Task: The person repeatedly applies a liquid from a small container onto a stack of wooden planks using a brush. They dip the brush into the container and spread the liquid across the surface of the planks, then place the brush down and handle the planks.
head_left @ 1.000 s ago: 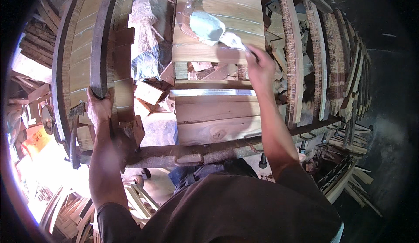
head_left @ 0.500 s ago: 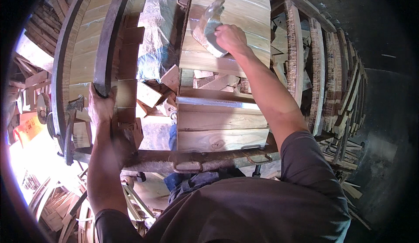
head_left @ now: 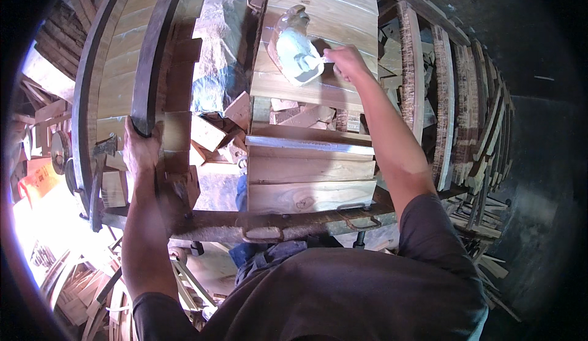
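Observation:
My left hand (head_left: 142, 148) is closed around the near end of a long dark bar (head_left: 150, 74), its thumb and fingers on opposite sides. My right hand (head_left: 346, 63) is closed at the right rim of a cut-open plastic jug (head_left: 275, 52). From its fingers a short pale piece like a thin handle reaches to the rim; the rest of it I cannot make out. White, glue-like paste (head_left: 295, 50) lies in the jug. The jug rests tilted on a panel of pale wooden boards (head_left: 343, 19).
A metal crossbar (head_left: 214, 220) with handles runs in front of me. Nearer pale boards (head_left: 312, 168) lie behind it. Wood offcuts (head_left: 208, 131) fill the gap beneath. Stacked slats (head_left: 413, 71) stand at right. A wrapped bundle (head_left: 214, 53) lies between the boards. A hammer (head_left: 98, 181) hangs at left.
My right hand has moved right, away from the middle of the jug. The jug's opening and white paste now show more fully. My left hand stays on the bar.

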Demonstrator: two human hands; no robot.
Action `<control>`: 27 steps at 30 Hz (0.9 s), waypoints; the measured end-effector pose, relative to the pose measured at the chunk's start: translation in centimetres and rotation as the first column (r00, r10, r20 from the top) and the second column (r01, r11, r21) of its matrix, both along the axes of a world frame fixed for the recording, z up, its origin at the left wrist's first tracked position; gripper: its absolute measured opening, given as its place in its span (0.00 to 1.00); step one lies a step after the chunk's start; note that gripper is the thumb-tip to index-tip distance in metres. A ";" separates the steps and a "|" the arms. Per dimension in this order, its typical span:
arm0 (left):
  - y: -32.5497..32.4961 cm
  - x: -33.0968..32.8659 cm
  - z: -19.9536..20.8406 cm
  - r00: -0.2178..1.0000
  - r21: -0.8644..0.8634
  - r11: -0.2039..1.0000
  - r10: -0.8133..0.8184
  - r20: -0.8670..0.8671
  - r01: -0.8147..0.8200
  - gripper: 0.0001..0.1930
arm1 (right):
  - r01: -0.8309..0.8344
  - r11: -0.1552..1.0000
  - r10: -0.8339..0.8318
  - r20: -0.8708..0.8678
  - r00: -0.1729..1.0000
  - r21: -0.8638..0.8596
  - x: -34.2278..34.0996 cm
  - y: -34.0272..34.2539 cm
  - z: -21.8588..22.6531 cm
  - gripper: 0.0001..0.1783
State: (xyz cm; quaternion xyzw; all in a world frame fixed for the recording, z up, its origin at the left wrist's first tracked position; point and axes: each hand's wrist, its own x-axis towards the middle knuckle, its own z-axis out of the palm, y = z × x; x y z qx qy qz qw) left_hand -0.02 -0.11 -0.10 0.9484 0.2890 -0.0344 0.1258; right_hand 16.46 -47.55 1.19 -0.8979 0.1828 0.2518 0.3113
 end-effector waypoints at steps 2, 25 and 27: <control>-0.1 0.3 0.0 1.000 -0.019 1.000 -0.015 0.011 0.015 0.45 | 0.232 0.931 -0.246 0.014 0.969 0.280 -2.2 -1.7 -0.8 0.18; 0.0 -0.4 -0.9 1.000 0.033 0.999 -0.028 0.004 0.028 0.42 | 0.453 0.841 -0.541 0.416 0.731 0.296 -31.0 -1.9 -0.3 0.12; -0.4 -0.5 -0.6 1.000 0.032 0.999 -0.024 0.004 0.023 0.41 | 0.443 0.776 -0.608 0.348 0.713 0.449 -31.6 -0.5 0.5 0.13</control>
